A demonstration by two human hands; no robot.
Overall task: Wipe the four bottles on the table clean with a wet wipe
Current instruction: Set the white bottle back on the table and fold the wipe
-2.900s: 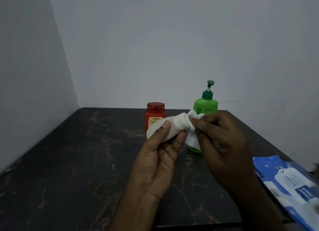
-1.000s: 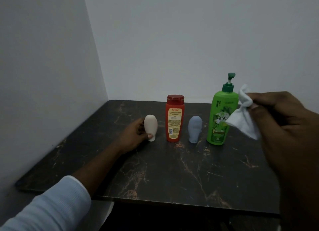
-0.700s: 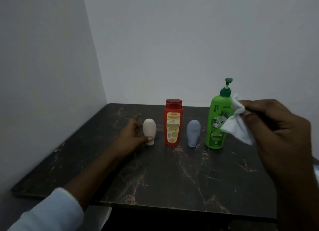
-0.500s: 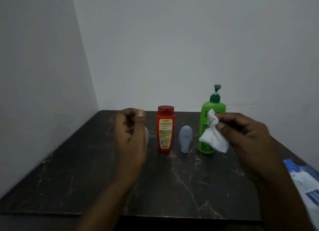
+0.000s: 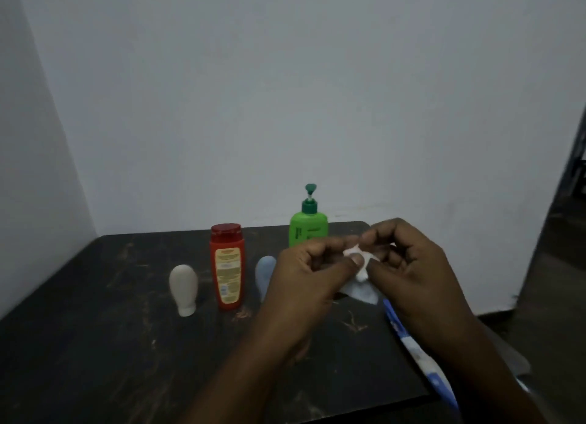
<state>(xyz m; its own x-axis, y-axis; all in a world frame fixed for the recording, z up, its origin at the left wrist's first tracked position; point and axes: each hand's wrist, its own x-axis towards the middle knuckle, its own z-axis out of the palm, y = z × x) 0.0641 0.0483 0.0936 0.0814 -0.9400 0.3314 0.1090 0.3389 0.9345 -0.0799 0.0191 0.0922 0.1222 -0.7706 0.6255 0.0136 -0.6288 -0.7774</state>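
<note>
Where the crumpled wet wipe (image 5: 360,265) sits right of centre, the left hand (image 5: 304,276) and right hand (image 5: 412,265) both pinch it with curled fingers. Behind, across mid-frame on the dark table (image 5: 95,344), stand four bottles — white bottle (image 5: 183,289), red bottle (image 5: 227,268), blue bottle (image 5: 264,271), green pump bottle (image 5: 308,232) — left to right.

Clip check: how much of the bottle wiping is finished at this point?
Done: the white bottle, wiped in hand seconds ago, stands back at the row's left end. In hand: left hand and right hand pinch the wet wipe between them, touching no bottle. Left: seemingly the red bottle, blue bottle and green pump bottle, standing on the table.
</note>
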